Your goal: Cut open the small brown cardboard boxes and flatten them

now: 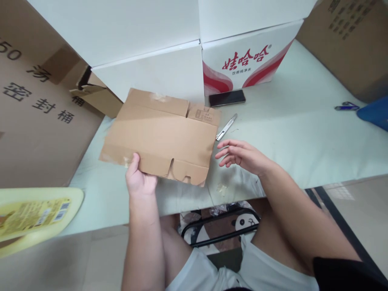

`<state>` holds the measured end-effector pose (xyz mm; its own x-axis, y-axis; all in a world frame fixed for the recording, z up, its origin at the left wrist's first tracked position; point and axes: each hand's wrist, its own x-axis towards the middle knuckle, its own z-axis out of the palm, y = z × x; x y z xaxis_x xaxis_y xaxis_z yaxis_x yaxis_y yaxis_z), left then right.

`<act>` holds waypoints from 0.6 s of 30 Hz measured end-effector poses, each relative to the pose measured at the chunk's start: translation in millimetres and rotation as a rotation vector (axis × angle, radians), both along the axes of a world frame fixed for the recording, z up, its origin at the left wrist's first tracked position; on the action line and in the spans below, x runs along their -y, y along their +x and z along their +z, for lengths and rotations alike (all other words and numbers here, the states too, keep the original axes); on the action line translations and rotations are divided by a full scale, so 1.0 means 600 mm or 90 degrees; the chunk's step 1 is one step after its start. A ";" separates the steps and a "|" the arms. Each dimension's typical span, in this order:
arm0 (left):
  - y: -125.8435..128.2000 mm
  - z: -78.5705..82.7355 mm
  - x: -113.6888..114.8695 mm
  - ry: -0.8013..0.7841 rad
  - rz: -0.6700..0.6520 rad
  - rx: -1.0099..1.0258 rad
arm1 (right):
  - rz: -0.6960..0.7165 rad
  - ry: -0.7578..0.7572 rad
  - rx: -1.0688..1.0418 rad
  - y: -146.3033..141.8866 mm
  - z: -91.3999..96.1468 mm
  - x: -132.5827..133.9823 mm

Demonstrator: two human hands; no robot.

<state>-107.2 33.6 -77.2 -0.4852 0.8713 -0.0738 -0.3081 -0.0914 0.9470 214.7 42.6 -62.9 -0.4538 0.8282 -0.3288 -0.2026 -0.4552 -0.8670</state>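
Note:
A flattened piece of brown cardboard point(157, 131), with slots cut in its edges and creases across it, is held tilted above the table. My left hand point(140, 178) grips its near edge, thumb on top and the other fingers hidden underneath. To the right of the cardboard, my right hand point(242, 155) hovers with nothing in it, its fingers apart and pointing left. Just beyond those fingertips a silver utility knife point(226, 127) lies on the pale green tablecloth point(281, 133).
A black phone point(227, 98) lies before a white box with red lettering point(245, 60). Large brown cartons point(36, 101) stand at left and back right. A yellow bottle point(39, 218) is at the near left. Purple-handled scissors or a similar tool point(347, 106) lie by a blue object point(374, 113).

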 end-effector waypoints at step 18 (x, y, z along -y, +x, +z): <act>0.032 0.010 0.023 -0.064 -0.090 0.086 | 0.092 0.113 0.115 -0.007 -0.046 0.014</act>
<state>-88.0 19.9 -71.0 -0.3386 0.9149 -0.2200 -0.4360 0.0547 0.8983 210.3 34.1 -90.6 -0.5184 0.8111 -0.2710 0.0178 -0.3065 -0.9517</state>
